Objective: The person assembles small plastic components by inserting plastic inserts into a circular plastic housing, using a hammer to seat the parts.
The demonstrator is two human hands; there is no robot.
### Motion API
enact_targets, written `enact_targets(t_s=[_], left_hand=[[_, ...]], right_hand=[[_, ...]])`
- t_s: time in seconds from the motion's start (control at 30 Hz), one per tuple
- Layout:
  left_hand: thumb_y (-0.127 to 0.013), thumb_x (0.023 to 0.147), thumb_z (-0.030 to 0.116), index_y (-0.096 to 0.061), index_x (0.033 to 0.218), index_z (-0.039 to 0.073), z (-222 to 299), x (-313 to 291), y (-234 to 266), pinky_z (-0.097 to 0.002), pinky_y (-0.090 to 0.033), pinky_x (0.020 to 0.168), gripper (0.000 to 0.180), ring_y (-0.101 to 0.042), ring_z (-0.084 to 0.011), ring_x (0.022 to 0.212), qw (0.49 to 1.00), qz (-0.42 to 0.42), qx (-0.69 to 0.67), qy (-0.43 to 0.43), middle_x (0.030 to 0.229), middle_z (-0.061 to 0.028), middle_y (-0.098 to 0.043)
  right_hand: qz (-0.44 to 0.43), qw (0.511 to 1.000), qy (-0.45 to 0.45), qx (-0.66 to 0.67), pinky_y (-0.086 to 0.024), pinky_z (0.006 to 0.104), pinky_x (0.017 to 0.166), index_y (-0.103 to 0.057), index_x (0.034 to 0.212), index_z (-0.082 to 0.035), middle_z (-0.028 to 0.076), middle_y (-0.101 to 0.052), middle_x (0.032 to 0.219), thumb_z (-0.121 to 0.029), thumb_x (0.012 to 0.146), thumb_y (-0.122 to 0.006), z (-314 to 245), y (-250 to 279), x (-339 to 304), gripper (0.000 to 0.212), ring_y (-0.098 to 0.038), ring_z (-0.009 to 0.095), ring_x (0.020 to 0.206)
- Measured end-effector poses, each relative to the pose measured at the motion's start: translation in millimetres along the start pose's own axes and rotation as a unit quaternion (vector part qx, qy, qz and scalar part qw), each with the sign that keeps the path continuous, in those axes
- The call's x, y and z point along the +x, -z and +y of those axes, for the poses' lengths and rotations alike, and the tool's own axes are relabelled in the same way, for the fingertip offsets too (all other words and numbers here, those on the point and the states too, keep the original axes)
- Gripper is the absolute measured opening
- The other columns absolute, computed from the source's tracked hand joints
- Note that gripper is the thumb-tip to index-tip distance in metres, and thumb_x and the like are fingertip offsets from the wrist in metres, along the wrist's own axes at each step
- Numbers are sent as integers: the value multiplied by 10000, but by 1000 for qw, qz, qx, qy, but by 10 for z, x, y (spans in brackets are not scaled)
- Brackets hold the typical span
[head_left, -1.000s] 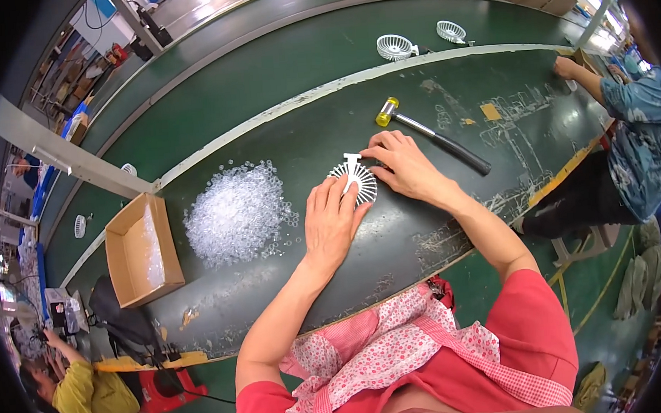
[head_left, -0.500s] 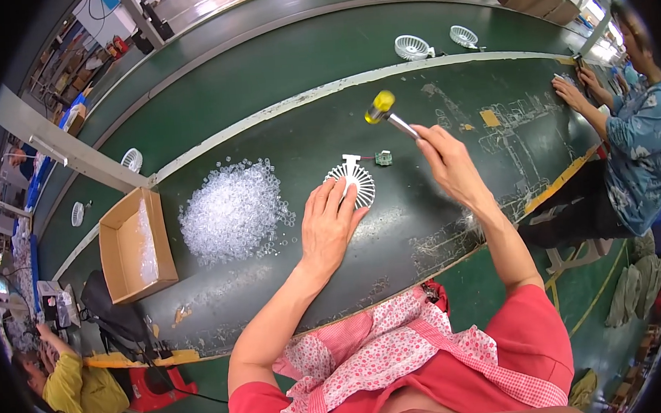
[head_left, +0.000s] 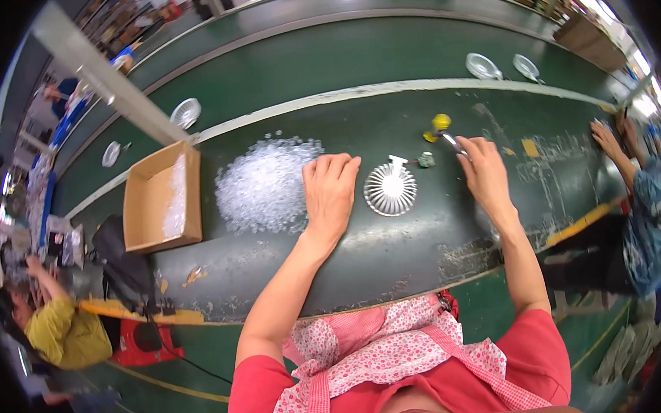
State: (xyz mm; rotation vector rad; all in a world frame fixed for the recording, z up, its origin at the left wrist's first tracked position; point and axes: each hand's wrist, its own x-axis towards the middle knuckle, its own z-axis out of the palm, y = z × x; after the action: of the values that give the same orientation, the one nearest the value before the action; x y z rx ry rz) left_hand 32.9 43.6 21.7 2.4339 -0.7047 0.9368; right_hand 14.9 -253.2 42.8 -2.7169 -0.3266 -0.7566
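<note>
My left hand is at the right edge of a heap of small clear plastic rings. Its fingers are bent down and close together, with the tips hidden; whether a ring is in them does not show. To its right lies a round white ribbed part, like a small fan housing, with a short stem at its top. A small green circuit board joins the stem by a wire. My right hand is closed round a mallet with a yellow head and metal shaft, held low over the dark bench.
An open cardboard box with clear plastic inside stands left of the heap. More white round parts lie on the green conveyor beyond a pale rail. A co-worker in a blue patterned top sits right; another in yellow is left.
My left hand has left the white ribbed part and moved left to the heap. The mallet in my right hand has come down. The whole view has shifted.
</note>
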Motion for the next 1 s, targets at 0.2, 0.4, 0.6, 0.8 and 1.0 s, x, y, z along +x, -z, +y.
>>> enact_targets(t_s=[0.2, 0.4, 0.6, 0.8, 1.0], left_hand=[[-627, 780, 113, -685, 801, 57, -325, -17, -40, -424, -397, 844, 83, -534, -271, 942, 985, -73, 147, 57, 887, -87, -591], [-598, 758, 80, -641, 802, 37, -322, -35, 10, -415, -399, 844, 75, -526, -278, 952, 981, -74, 172, 55, 902, -111, -586], [-589, 828, 106, -603, 944, 72, -319, -12, 3, -394, -384, 845, 122, -512, -247, 944, 990, -44, 115, 67, 914, -65, -591], [-700, 848, 102, -660, 938, 50, -255, 3, 85, -359, -449, 773, 111, -564, -237, 870, 994, 74, -53, 67, 845, -67, -622], [-705, 895, 133, -685, 933, 5, -43, 106, 118, -300, -503, 734, 136, -629, -126, 802, 813, -65, -457, 354, 877, -59, -700]], right_hand=[[-140, 976, 67, 151, -454, 426, 871, -628, 1191, -31, 143, -617, 1142, -41, 895, -624, -386, -61, 277, 296, -568, 343, 1040], [-216, 963, 75, 145, -418, 406, 866, -663, 1047, -33, 111, -625, 993, -65, 884, -623, -556, -379, 356, 171, -555, 313, 975], [-160, 960, 52, 223, -427, 378, 817, -634, 964, 14, 115, -580, 885, -27, 886, -621, -646, -434, 239, 89, -536, 288, 885], [-131, 948, -7, 289, -471, 319, 769, -630, 1008, 23, 98, -643, 884, -39, 938, -602, -741, -458, 208, 98, -602, 207, 828], [-87, 913, -38, 398, -496, 289, 803, -637, 1047, 22, 80, -676, 927, -39, 945, -608, -841, -386, 112, 122, -630, 150, 865]])
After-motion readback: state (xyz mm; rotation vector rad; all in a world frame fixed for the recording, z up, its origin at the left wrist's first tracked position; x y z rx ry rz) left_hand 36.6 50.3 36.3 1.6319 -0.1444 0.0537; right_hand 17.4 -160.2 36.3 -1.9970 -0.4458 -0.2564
